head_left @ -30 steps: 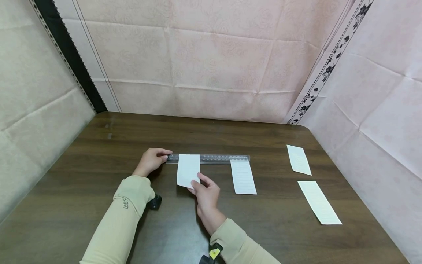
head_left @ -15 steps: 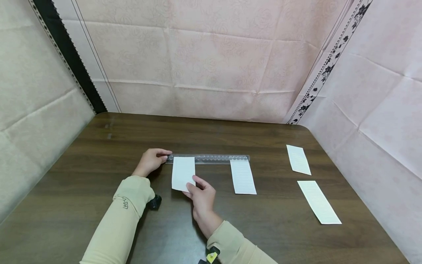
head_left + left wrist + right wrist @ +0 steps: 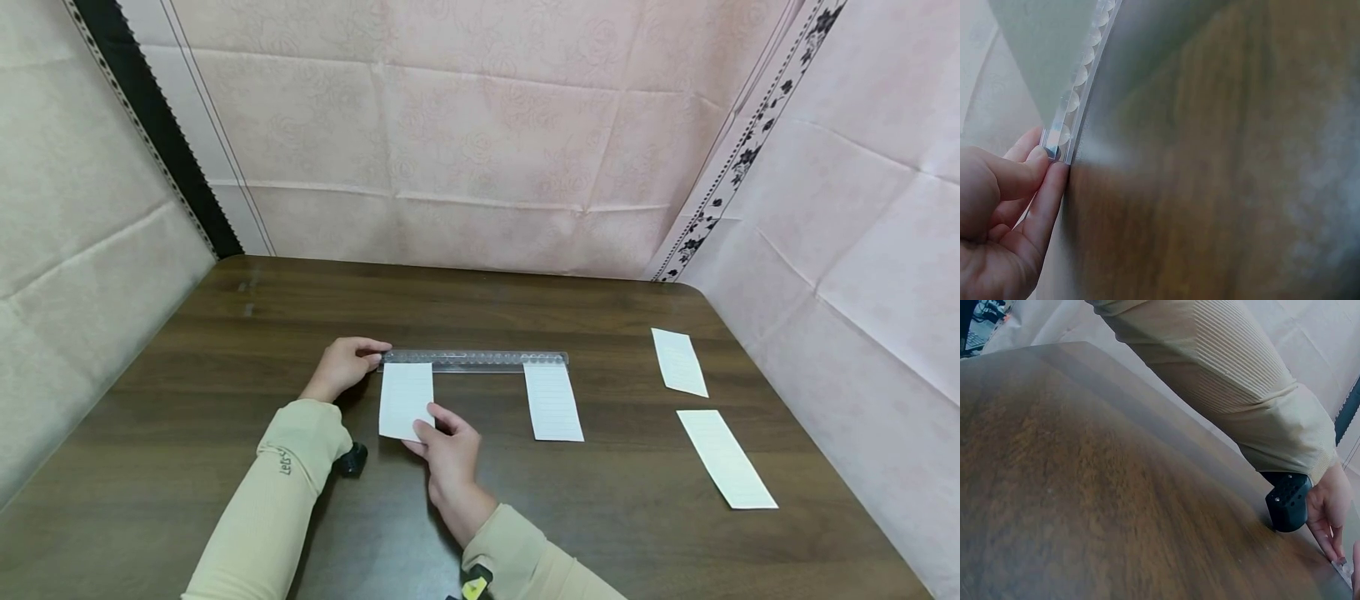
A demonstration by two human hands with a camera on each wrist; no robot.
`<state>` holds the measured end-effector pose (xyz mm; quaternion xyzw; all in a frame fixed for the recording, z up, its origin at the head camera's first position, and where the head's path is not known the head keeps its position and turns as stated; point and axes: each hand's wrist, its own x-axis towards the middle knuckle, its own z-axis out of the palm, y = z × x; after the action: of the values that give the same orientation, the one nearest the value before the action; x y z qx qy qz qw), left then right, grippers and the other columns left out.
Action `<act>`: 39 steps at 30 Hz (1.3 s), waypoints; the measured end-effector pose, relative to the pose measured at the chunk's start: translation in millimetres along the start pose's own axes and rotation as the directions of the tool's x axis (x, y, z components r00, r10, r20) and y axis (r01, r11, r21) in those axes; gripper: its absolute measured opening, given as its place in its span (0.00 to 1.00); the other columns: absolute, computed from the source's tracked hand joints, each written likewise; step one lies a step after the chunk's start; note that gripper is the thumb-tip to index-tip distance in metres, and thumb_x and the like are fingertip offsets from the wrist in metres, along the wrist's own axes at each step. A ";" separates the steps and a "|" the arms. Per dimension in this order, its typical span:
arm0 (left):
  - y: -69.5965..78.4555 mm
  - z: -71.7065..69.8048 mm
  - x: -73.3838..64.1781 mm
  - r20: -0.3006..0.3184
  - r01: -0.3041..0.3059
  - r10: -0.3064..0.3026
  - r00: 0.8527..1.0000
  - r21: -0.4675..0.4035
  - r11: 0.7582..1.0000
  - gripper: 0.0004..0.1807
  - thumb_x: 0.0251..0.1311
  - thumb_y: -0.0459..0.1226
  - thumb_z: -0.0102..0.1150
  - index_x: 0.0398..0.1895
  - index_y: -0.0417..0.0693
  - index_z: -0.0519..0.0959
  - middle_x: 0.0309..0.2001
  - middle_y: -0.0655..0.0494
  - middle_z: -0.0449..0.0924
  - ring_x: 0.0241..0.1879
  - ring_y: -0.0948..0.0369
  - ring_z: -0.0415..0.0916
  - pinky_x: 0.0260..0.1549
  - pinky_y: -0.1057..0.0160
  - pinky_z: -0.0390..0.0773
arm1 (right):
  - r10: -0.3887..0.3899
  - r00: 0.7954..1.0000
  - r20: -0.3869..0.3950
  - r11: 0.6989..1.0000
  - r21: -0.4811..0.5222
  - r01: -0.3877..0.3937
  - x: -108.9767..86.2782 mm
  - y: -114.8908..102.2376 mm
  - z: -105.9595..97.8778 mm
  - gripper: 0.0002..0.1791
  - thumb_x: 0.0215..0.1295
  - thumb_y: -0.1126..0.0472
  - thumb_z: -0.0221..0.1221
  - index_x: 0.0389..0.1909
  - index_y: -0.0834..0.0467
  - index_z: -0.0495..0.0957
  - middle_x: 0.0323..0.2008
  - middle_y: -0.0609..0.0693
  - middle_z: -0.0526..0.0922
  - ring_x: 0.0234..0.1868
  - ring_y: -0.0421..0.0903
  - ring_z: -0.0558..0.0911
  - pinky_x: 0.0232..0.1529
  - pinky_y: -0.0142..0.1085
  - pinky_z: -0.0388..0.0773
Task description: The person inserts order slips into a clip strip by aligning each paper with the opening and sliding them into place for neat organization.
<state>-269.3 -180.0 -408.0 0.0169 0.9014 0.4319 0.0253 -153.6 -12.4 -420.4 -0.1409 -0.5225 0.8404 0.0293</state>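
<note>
A clear plastic ticket rail [image 3: 480,360] with a row of round beads lies across the middle of the table. My left hand [image 3: 343,368] pinches its left end between thumb and fingers; the left wrist view shows this grip close up, with thumb [image 3: 1022,175] on the rail's end. My right hand [image 3: 450,454] pinches a white paper slip [image 3: 407,400] by its lower right edge. The slip's top edge meets the rail near its left end; whether it is inside cannot be told. Another lined paper slip [image 3: 553,403] stands with its top at the rail's right end.
Two more paper slips lie on the right of the brown wooden table [image 3: 600,517], a short one [image 3: 679,362] farther back and a longer one [image 3: 727,460] nearer. Pale cloth sheets [image 3: 480,150] surround the table's back and sides. A black wrist device [image 3: 1288,503] sits on my left wrist.
My right hand has moved the slip left and slightly toward me, so its top edge has come down from covering the rail to the rail's lower part. The left hand stays put.
</note>
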 end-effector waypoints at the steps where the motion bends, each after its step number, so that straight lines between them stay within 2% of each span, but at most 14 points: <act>1: -0.3 -0.1 0.0 -0.001 0.004 -0.004 1.000 -0.001 1.000 0.14 0.64 0.32 0.52 0.51 0.44 0.80 0.55 0.43 0.74 0.54 0.48 0.68 0.52 0.48 0.67 | -0.007 1.000 0.008 1.000 0.002 0.007 -1.2 0.0 0.4 0.16 0.52 0.80 0.59 0.45 0.76 0.76 0.42 0.65 0.72 0.30 0.49 0.81 0.29 0.40 0.80; 4: -0.8 -0.5 -0.2 0.001 0.008 -0.008 1.000 -0.002 1.000 0.15 0.65 0.33 0.51 0.52 0.44 0.79 0.55 0.42 0.74 0.54 0.47 0.68 0.52 0.47 0.67 | -0.012 1.000 0.022 1.000 -0.002 0.012 -3.8 0.1 1.5 0.15 0.53 0.80 0.59 0.44 0.75 0.76 0.40 0.65 0.72 0.29 0.48 0.81 0.29 0.40 0.80; 10: -1.0 -0.6 -0.5 0.004 0.030 -0.030 1.000 -0.009 1.000 0.15 0.65 0.33 0.51 0.52 0.45 0.79 0.56 0.42 0.73 0.55 0.47 0.67 0.53 0.46 0.66 | 0.036 0.999 0.004 0.999 -0.012 -0.036 -2.7 3.0 5.9 0.17 0.53 0.80 0.59 0.46 0.75 0.75 0.44 0.65 0.72 0.28 0.48 0.81 0.28 0.39 0.80; 17: -0.9 0.5 -0.2 -0.003 0.032 -0.032 0.999 -0.013 0.999 0.14 0.65 0.33 0.51 0.52 0.45 0.80 0.56 0.43 0.73 0.56 0.47 0.66 0.54 0.46 0.65 | 0.080 0.997 0.008 0.997 0.004 -0.080 -0.7 3.7 8.1 0.18 0.55 0.80 0.57 0.49 0.76 0.73 0.43 0.64 0.71 0.30 0.47 0.80 0.29 0.40 0.81; 26: -0.4 0.4 -0.2 -0.004 0.007 -0.007 1.000 -0.011 1.000 0.14 0.65 0.33 0.52 0.51 0.44 0.80 0.55 0.42 0.74 0.55 0.47 0.68 0.52 0.48 0.68 | 0.085 0.996 -0.003 0.996 0.006 -0.085 2.6 2.0 7.9 0.18 0.56 0.80 0.56 0.50 0.77 0.72 0.43 0.65 0.69 0.30 0.48 0.79 0.30 0.40 0.81; 33: 0.1 0.2 -1.4 -0.003 0.027 -0.027 1.000 -0.030 0.999 0.14 0.65 0.33 0.51 0.52 0.45 0.80 0.55 0.43 0.74 0.55 0.47 0.67 0.53 0.47 0.67 | 0.091 0.996 0.013 0.996 0.010 -0.091 4.5 -0.2 8.6 0.19 0.56 0.80 0.56 0.50 0.77 0.71 0.43 0.65 0.69 0.30 0.47 0.79 0.31 0.41 0.81; 39: -1.2 -0.6 -1.7 0.004 0.014 -0.014 1.000 -0.026 1.000 0.14 0.65 0.33 0.51 0.52 0.45 0.79 0.55 0.43 0.74 0.56 0.47 0.67 0.53 0.47 0.67 | 0.099 0.995 0.017 0.995 0.010 -0.099 6.9 0.5 7.7 0.18 0.56 0.80 0.55 0.50 0.78 0.71 0.42 0.65 0.69 0.31 0.48 0.80 0.32 0.41 0.81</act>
<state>-267.7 -181.3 -408.5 0.0111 0.8958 0.4432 0.0304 -162.3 -18.0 -419.1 -0.1595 -0.5106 0.8448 -0.0158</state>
